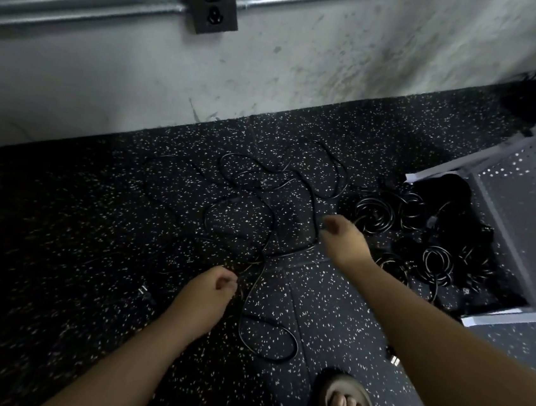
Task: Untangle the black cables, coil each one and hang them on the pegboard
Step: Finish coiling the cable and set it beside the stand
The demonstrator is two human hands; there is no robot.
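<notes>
Tangled cable (270,216) sprawls just beyond both hands, toward the wall (139,90). Our left hand (215,285) pinches its near strand. Our right hand (344,235) curls farther out, grip unclear.

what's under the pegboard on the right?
Coiled cables and a dark heap lie on the floor at the edge of the pegboard; the heap runs beneath it. What lies further under is covered.
</notes>
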